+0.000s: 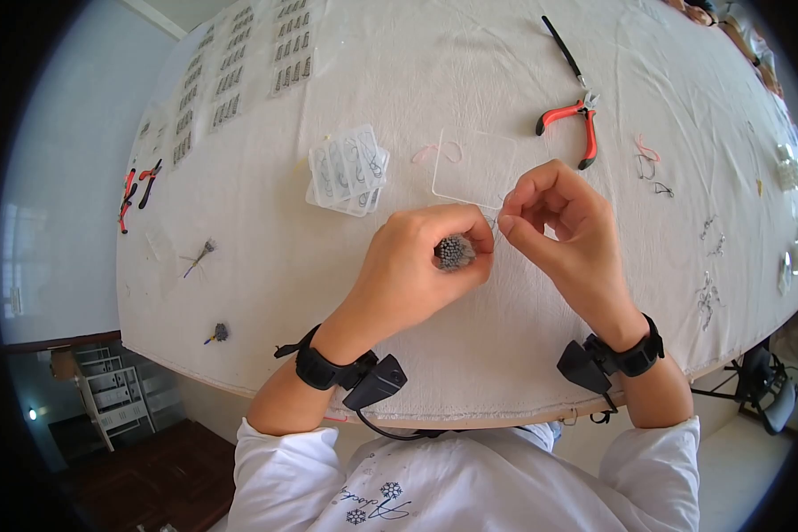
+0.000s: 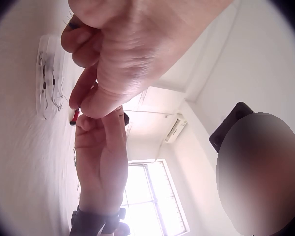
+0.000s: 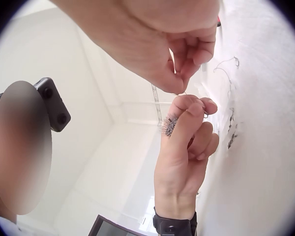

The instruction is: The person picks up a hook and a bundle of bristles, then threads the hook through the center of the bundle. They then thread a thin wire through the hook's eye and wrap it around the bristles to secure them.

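My left hand (image 1: 408,266) grips a bundle of thin grey stems with round tips (image 1: 455,253), the tips showing between thumb and forefinger. In the right wrist view, a small wire loop (image 3: 205,115) pokes out at that hand's fingertips. Close by on the right, my right hand (image 1: 572,222) pinches a fine line (image 3: 185,92) between thumb and forefinger, its other fingers curled. Both hands' fingertips nearly meet above the white cloth. Just beyond them lies a clear plastic tray (image 1: 463,200), partly behind the right hand, with a pink loop of line (image 1: 452,151) by its left side.
Stacked clear boxes of hooked pieces (image 1: 346,168) stand ahead on the left. Red-handled pliers (image 1: 589,133) and a black rod-like tool (image 1: 560,46) lie ahead on the right. Small wire pieces (image 1: 708,297) lie far right; two small bundles (image 1: 221,332) lie left. Bagged dark pieces (image 1: 293,75) are at the back.
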A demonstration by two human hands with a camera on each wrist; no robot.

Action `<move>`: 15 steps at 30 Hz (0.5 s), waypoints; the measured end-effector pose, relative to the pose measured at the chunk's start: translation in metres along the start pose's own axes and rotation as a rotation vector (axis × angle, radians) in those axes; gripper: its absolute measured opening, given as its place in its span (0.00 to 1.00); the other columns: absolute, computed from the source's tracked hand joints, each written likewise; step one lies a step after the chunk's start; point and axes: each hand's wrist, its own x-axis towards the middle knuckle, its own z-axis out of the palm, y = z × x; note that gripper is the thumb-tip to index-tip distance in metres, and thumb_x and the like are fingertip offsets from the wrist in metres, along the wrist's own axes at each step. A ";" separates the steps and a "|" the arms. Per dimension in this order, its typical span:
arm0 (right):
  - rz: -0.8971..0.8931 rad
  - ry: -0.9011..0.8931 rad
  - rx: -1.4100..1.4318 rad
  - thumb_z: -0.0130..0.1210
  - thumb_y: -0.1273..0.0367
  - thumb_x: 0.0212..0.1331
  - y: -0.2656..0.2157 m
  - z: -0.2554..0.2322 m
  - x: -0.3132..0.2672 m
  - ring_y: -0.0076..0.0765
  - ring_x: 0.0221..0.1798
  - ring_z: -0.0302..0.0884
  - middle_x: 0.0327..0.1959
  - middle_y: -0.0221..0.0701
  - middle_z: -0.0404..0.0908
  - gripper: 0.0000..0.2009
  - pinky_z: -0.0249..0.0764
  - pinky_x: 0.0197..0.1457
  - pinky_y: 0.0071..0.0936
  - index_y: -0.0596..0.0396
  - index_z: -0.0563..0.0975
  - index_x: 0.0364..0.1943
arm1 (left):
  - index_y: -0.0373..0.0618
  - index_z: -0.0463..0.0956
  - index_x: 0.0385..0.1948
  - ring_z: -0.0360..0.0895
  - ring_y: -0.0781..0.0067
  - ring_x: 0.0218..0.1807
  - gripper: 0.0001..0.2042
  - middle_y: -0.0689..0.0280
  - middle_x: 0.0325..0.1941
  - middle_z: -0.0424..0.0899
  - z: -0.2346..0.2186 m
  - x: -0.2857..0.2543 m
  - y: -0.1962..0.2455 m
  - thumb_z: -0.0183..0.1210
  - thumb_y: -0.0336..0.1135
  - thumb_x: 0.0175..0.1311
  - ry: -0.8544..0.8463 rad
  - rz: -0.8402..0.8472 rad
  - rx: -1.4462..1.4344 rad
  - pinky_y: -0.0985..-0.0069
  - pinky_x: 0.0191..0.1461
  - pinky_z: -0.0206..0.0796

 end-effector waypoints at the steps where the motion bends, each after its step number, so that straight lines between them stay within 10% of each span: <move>1: 0.006 0.000 0.007 0.59 0.78 0.52 -0.001 0.000 0.000 0.12 0.31 0.69 0.30 0.21 0.77 0.06 0.65 0.33 0.14 0.55 0.73 0.32 | 0.38 0.76 0.27 0.76 0.81 0.31 0.04 0.67 0.26 0.81 0.000 0.000 0.001 0.62 0.23 0.51 -0.006 -0.005 0.005 0.82 0.38 0.67; 15: 0.088 -0.144 0.004 0.60 0.71 0.55 0.002 0.002 -0.002 0.16 0.31 0.72 0.28 0.23 0.79 0.05 0.67 0.34 0.17 0.58 0.77 0.30 | 0.41 0.75 0.28 0.64 0.90 0.26 0.05 0.75 0.26 0.78 -0.010 0.000 0.005 0.63 0.29 0.56 0.037 -0.097 -0.130 0.86 0.29 0.57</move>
